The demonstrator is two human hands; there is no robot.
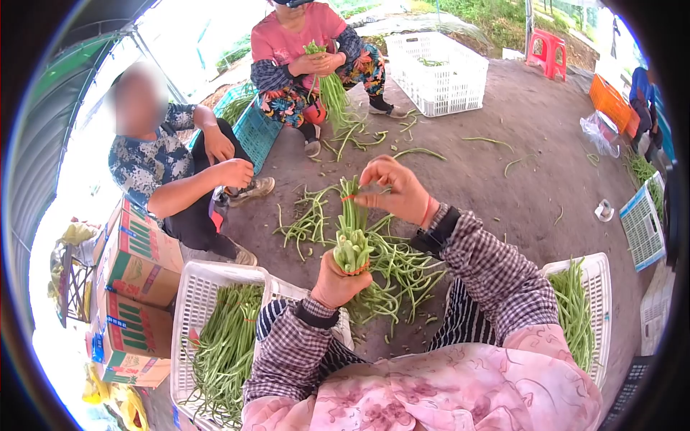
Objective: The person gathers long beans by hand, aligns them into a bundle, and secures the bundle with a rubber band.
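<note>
My left hand (pixel 339 280) is wrapped round a bunch of long green vegetable stalks (pixel 352 248), low in the middle of the view. Pale blunt ends cluster just above the fist, with an orange-red band (pixel 354 271) beside the fingers. A second reddish band crosses the bunch higher up. My right hand (pixel 397 188) is beside that upper part, thumb and fingers bent toward each other. Something greyish shows between them, too blurred to name. Loose green stalks (pixel 402 269) lie in a tangle on the ground beneath and beside the bunch.
White crates of green stalks flank me, left (pixel 188 337) and right (pixel 600 316). Cardboard boxes (pixel 144 262) are stacked at the left. One person (pixel 154 154) sits at the left; another, in pink (pixel 302 36), holds stalks. A white crate (pixel 438 79) and red stool (pixel 548 54) stand farther back.
</note>
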